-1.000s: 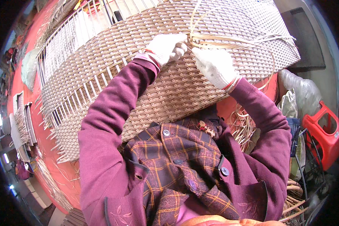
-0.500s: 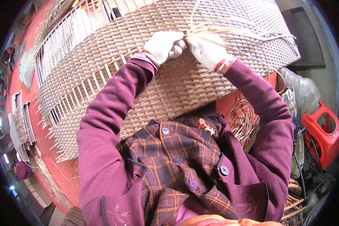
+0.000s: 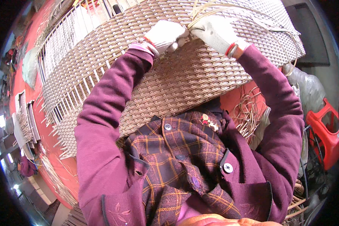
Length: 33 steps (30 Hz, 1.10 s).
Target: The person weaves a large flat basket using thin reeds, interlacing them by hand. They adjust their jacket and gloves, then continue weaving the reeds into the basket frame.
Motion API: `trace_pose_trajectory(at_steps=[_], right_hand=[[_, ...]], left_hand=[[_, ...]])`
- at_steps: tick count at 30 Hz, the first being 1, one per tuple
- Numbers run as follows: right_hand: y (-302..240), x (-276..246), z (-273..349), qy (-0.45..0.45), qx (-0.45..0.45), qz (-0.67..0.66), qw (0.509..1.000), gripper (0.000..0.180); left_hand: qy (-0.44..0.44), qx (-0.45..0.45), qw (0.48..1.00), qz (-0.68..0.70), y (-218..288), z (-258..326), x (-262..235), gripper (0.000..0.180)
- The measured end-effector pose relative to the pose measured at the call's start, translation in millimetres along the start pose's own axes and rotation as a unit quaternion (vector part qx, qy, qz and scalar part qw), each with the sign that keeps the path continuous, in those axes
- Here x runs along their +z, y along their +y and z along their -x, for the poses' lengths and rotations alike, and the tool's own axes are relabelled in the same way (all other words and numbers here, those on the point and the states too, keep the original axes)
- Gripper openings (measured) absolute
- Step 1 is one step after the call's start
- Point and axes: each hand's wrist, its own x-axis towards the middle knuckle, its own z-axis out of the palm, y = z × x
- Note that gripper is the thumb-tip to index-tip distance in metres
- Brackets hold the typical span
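Observation:
A large woven panel [image 3: 165,86] of brown and pale plastic wicker lies across in front of me. Both my hands wear white knitted gloves and meet over its upper middle. My right hand [image 3: 214,33] is closed on several long, pale weaving strips [image 3: 248,16], which loop up and trail off over the right part of the panel. Close beside it, my left hand [image 3: 165,34] has its fingers curled in against the weave; what lies between them is hidden. Bare upright rods [image 3: 87,83] show in a gap on the panel's left side.
A tangle of loose strips [image 3: 248,115] lies on red ground just right of my lap. Beyond my right arm are a translucent plastic bag [image 3: 309,86] and a red plastic stool [image 3: 325,137]. Unwoven frame rods [image 3: 73,32] show at the upper left. Another frame piece [image 3: 23,120] lies far left.
My right hand has moved slightly up and to the right, and the strips now arch higher in wider loops. My left hand has risen a little, still curled. The whole view has shifted slightly.

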Motion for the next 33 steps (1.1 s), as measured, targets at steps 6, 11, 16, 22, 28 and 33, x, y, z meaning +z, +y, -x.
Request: trace_pose_trajectory(at_steps=[6,11,16,22,28,33], right_hand=[[-32.1,-12.3,14.6,0.112,0.016,-0.017,0.993,0.016],[-46.6,12.3,0.3,-0.028,0.184,-0.374,0.909,0.025],[-47.5,25.1,-12.1,0.083,0.087,-0.282,0.952,0.024],[-47.2,34.1,-15.5,0.004,0.073,-0.027,0.997,0.016],[-42.9,55.9,-33.7,-0.089,0.072,0.036,0.993,0.024],[-31.1,48.8,-23.6,0.033,0.069,-0.16,0.984,0.022]], left_hand=[[0.04,0.209,0.975,-0.06,4.2,40.8,-14.4,0.024],[0.04,0.039,0.995,0.085,14.2,67.7,-17.1,0.028],[0.061,-0.027,0.996,0.061,12.3,70.5,-20.5,0.032],[-0.024,-0.007,1.0,-0.013,-5.9,59.2,-16.6,0.041],[0.004,-0.001,1.0,0.013,-7.2,60.8,-11.3,0.039],[-0.01,0.073,0.98,-0.183,-6.8,44.8,-26.6,0.035]])
